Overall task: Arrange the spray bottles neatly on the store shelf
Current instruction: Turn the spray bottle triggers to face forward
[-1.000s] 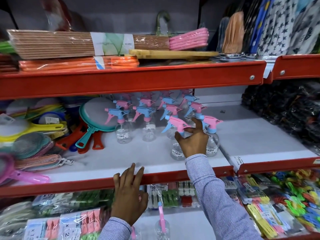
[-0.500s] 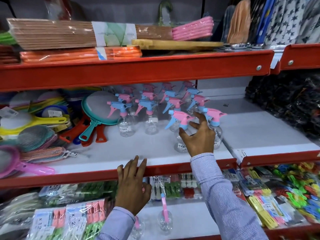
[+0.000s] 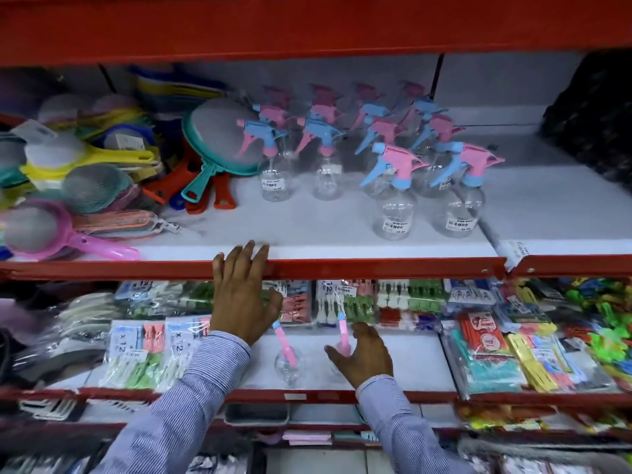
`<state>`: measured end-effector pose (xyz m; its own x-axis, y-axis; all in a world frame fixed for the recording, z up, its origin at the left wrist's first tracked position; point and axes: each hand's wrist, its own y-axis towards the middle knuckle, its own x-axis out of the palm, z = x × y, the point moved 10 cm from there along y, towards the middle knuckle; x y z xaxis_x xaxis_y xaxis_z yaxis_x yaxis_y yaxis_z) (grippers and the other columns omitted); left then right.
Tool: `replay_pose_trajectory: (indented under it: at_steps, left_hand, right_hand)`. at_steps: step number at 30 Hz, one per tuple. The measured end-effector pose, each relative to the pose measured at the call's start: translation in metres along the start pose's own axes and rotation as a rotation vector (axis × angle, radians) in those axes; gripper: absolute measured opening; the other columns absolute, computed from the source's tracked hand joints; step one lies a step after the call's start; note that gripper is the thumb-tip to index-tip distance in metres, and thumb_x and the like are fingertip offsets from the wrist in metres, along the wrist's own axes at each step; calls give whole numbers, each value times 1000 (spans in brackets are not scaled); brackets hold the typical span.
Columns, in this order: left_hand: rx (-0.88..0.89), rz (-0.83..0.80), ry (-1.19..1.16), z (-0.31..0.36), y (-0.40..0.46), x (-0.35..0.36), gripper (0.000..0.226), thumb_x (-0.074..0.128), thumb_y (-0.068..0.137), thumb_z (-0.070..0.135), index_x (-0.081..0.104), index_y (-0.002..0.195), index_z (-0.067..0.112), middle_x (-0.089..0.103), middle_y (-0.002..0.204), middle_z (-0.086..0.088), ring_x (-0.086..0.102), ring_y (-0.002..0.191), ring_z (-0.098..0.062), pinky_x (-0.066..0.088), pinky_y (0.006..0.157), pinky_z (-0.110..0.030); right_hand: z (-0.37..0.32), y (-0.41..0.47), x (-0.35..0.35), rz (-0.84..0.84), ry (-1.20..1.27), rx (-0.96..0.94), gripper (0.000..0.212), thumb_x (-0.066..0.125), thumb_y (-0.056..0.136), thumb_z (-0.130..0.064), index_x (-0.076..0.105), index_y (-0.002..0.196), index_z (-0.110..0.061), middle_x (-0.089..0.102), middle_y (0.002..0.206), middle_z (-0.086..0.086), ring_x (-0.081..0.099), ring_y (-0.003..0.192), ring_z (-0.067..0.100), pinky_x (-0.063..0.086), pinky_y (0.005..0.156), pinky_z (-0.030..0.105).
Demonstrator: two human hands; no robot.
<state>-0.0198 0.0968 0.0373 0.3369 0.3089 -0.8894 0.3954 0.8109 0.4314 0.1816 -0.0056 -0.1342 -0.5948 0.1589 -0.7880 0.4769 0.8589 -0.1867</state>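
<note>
Several clear spray bottles with pink and blue trigger heads stand in rows on the white middle shelf. The front two, one bottle and its neighbour, stand nearer the edge than the others. Two more spray bottles stand on the lower shelf: one stands free, and the other is partly hidden by my right hand. That hand's fingers are spread around it; I cannot tell whether they touch it. My left hand lies flat on the red front edge of the middle shelf, holding nothing.
Coloured mesh strainers and a teal one fill the middle shelf's left side. Packs of clothes pegs and other packets flank the lower bottles. Dark bagged goods sit at the far right.
My right hand has left the front bottle on the middle shelf and dropped to a bottle on the lower shelf. The view has tilted down. My left hand stays on the shelf edge.
</note>
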Motion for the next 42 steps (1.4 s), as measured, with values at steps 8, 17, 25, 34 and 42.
replay_pose_trajectory:
  at_steps: [8,17,25,34,42]
  left_hand:
    - [62,-21,-9,-3,-2,-4,79,69,74,33,37,145,17,44,148,-12,37,135,-32,21,116,-55]
    - [97,-20,-29,-5,-3,-6,75,59,73,33,39,143,16,48,144,-10,43,131,-30,28,111,-53]
    - [106,2,-17,-15,-3,-5,81,60,72,39,37,145,14,45,148,-11,35,139,-31,24,115,-47]
    - [111,-54,-43,-19,-7,-2,79,58,74,36,34,147,17,49,145,-7,41,134,-28,27,115,-47]
    - [118,-27,-103,-17,-8,-5,83,65,70,32,36,146,16,49,144,-9,43,132,-30,18,115,-43]
  right_hand:
    - [-10,15,11,-36,-79,42,26,70,72,-26,60,93,-13,72,99,12,68,91,30,57,78,33]
    - [-96,-63,-137,227,116,-196,28,80,63,-29,68,85,-17,73,78,1,64,66,18,47,60,24]
    - [-187,-65,-241,483,376,-405,22,86,65,-27,70,77,-18,68,65,-6,57,54,8,45,54,12]
    - [-220,17,-234,533,359,-334,28,84,64,-20,77,91,-15,77,84,5,68,74,23,51,72,24]
    - [-210,32,-221,647,445,-296,59,84,66,-19,57,118,-16,75,102,11,72,82,27,59,84,36]
